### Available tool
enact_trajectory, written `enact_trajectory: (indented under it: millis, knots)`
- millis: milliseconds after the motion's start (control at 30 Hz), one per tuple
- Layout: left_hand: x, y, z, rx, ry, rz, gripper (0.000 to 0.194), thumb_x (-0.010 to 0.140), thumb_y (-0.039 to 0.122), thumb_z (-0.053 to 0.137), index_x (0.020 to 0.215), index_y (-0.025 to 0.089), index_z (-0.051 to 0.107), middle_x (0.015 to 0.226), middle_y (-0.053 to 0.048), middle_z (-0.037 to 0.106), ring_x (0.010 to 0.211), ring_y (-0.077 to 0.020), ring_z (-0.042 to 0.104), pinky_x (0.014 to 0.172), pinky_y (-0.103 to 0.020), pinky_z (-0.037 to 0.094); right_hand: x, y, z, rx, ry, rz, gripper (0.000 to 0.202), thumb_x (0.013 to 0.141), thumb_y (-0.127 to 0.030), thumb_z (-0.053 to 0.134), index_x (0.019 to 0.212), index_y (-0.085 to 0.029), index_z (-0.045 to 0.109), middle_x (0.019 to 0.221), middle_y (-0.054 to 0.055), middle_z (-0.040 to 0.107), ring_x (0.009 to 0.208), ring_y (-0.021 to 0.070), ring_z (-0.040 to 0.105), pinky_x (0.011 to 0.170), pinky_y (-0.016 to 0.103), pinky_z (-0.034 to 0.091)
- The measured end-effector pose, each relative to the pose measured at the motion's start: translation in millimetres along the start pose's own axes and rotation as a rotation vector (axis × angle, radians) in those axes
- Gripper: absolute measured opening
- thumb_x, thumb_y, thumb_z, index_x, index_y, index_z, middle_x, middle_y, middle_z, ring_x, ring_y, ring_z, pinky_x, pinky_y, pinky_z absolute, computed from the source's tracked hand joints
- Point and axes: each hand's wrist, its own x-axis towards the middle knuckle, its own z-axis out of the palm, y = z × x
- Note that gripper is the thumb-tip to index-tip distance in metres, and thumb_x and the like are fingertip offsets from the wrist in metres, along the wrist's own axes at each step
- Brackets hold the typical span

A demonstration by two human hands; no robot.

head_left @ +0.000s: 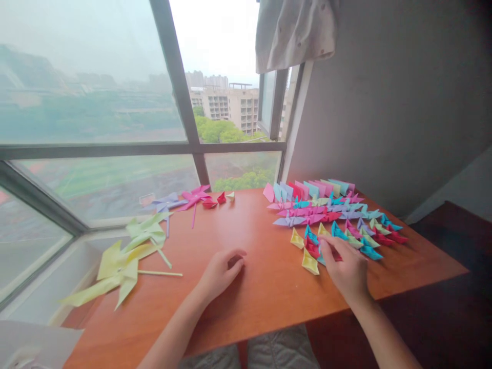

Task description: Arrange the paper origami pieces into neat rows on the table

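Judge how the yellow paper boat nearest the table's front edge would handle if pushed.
The yellow paper boat is probably light, being folded paper; a nudge would likely slide it across the glossy table. Its creased sides might hold shape, but could crush under a firm pinch.

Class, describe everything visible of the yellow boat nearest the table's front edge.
The yellow boat looks folded from paper, with pointed ends and an open hollow. It rests on the brown table, left of the right hand, which is not holding it. Whether it touches the red boat behind is unclear.
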Motion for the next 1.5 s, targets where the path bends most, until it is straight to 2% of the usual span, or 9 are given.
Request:
enact_trajectory:
  millis: [167,333,433,600,733,867,1067,1233,1500]
  knots:
    - [1.9,-4.0,-5.6,-0.005,0.071,0.000,0.024,0.086,0.030,0.055,0.098,0.017,0.071,0.081,-0.005,0.076,0.068,-0.0159,0.067,0.062,-0.025,0.051,-11.2,-74.0,73.9,0.235,-0.331,-0.077,0.025,0.094,-0.025,0.046,0.098,-0.020,0.070,0.089,0.005,0.072,0.075,0.0161,0.066,0.073,0.027,0.050]
    - [11.9,-10.1,-26.2,0.090,0.200,-0.016,0.026,0.088,0.027,0.048,0.100,0.017,0.069,0.092,-0.006,0.075,0.075,-0.0159,0.068,0.064,-0.025,0.054,-25.0,-100.0,109.6,0.202,-0.542,-0.079,0.022,0.092,-0.022,0.049,0.096,-0.022,0.071,0.083,0.003,0.071,0.073,0.0160,0.065,0.068,0.025,0.046]
    - [28.9,-16.6,-47.2,0.212,0.282,-0.036,0.025,0.087,0.027,0.049,0.102,0.018,0.068,0.097,-0.007,0.073,0.079,-0.0178,0.067,0.069,-0.028,0.054,-28.0,-99.3,111.9,0.197,-0.554,-0.080,0.021,0.091,-0.021,0.049,0.094,-0.023,0.070,0.085,0.003,0.071,0.077,0.0166,0.065,0.069,0.025,0.045]
    - [80.1,-35.6,-79.6,0.455,0.406,-0.051,0.027,0.082,0.018,0.054,0.107,0.019,0.064,0.116,-0.011,0.066,0.109,-0.0273,0.059,0.097,-0.042,0.045,-28.9,-94.7,110.9,0.246,-0.558,-0.083,0.021,0.091,-0.019,0.049,0.092,-0.023,0.070,0.082,0.002,0.069,0.076,0.0159,0.063,0.069,0.024,0.045]
    - [118.7,-53.1,-90.4,0.577,0.466,-0.065,0.022,0.084,0.019,0.054,0.104,0.017,0.063,0.119,-0.016,0.062,0.119,-0.0314,0.051,0.103,-0.046,0.038,-29.0,-93.8,113.1,0.282,-0.552,-0.046,0.022,0.090,-0.018,0.049,0.092,-0.023,0.070,0.084,0.003,0.070,0.078,0.0162,0.064,0.071,0.025,0.046]
    - [138.3,-66.1,-91.4,0.634,0.439,-0.054,0.022,0.081,0.020,0.057,0.102,0.015,0.062,0.121,-0.018,0.061,0.121,-0.0328,0.049,0.105,-0.046,0.036,-27.9,-91.6,115.7,0.333,-0.549,0.014,0.022,0.090,-0.017,0.049,0.091,-0.022,0.070,0.085,0.003,0.071,0.079,0.0165,0.065,0.073,0.026,0.047]
    - [147.7,-80.3,-89.7,0.609,0.401,-0.072,0.012,0.081,0.017,0.052,0.087,0.016,0.062,0.110,-0.017,0.064,0.111,-0.0314,0.055,0.101,-0.045,0.040,-26.0,-89.5,117.6,0.373,-0.544,0.031,0.021,0.089,-0.017,0.051,0.090,-0.022,0.071,0.084,0.002,0.071,0.077,0.0163,0.066,0.072,0.025,0.047]
    - [141.4,-82.3,-91.6,0.499,0.420,-0.102,0.011,0.079,0.015,0.052,0.079,0.017,0.063,0.100,-0.015,0.066,0.104,-0.0300,0.058,0.098,-0.043,0.042,-26.3,-89.8,118.0,0.375,-0.548,0.049,0.021,0.089,-0.017,0.050,0.089,-0.021,0.071,0.084,0.003,0.071,0.076,0.0162,0.066,0.072,0.026,0.047]
    - [109.6,-48.4,-99.0,0.077,0.499,-0.140,0.017,0.077,0.028,0.063,0.091,0.020,0.068,0.109,-0.010,0.069,0.113,-0.0323,0.058,0.101,-0.045,0.042,-27.3,-88.6,119.0,0.399,-0.573,0.081,0.022,0.089,-0.018,0.051,0.091,-0.021,0.072,0.087,0.003,0.072,0.079,0.0173,0.066,0.073,0.026,0.048]
